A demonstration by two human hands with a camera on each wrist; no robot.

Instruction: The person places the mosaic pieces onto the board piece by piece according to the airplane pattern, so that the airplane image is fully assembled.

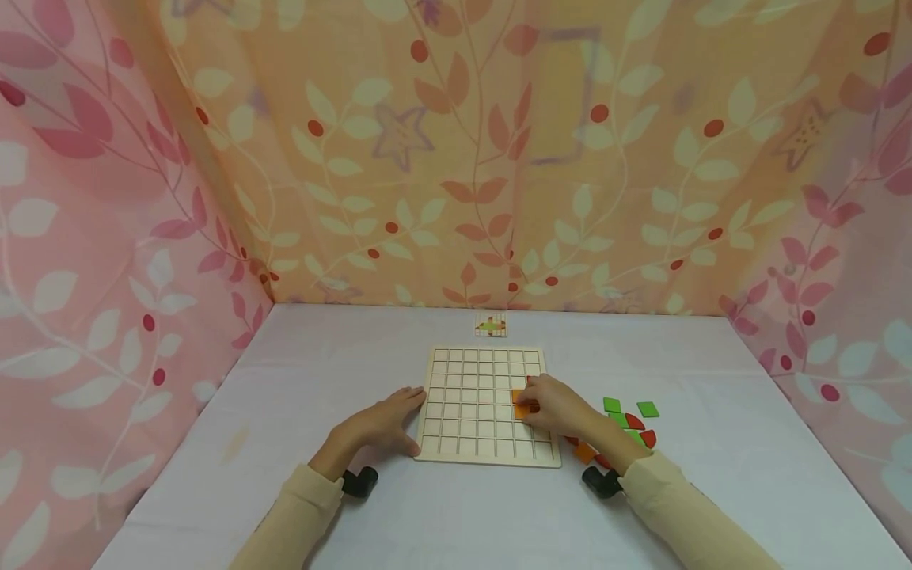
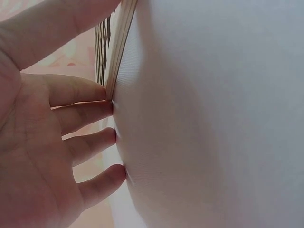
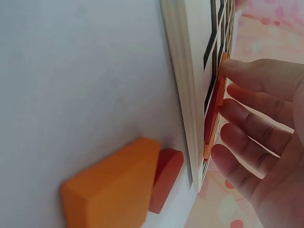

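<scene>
A pale wooden grid board (image 1: 470,404) lies flat on the table. My left hand (image 1: 385,419) is at its left side, thumb near the lower corner and fingertips against the edge. In the left wrist view these fingers (image 2: 85,116) extend to the board's side (image 2: 121,47). Over the board's right side, my right hand (image 1: 556,402) touches orange tiles (image 1: 520,412) set in the squares. In the right wrist view, the thumb tip lies on an orange tile (image 3: 224,58), with the other fingers close along it. Beside that tile is a red piece (image 3: 213,107), partly covered by the hand in the head view.
Right of the board lie loose green squares (image 1: 647,409), red rounded pieces (image 1: 647,438) and an orange piece (image 1: 584,453), partly under my right forearm. A small pattern card (image 1: 491,324) stands behind the board. Floral curtains (image 1: 456,158) enclose the white table (image 1: 342,340).
</scene>
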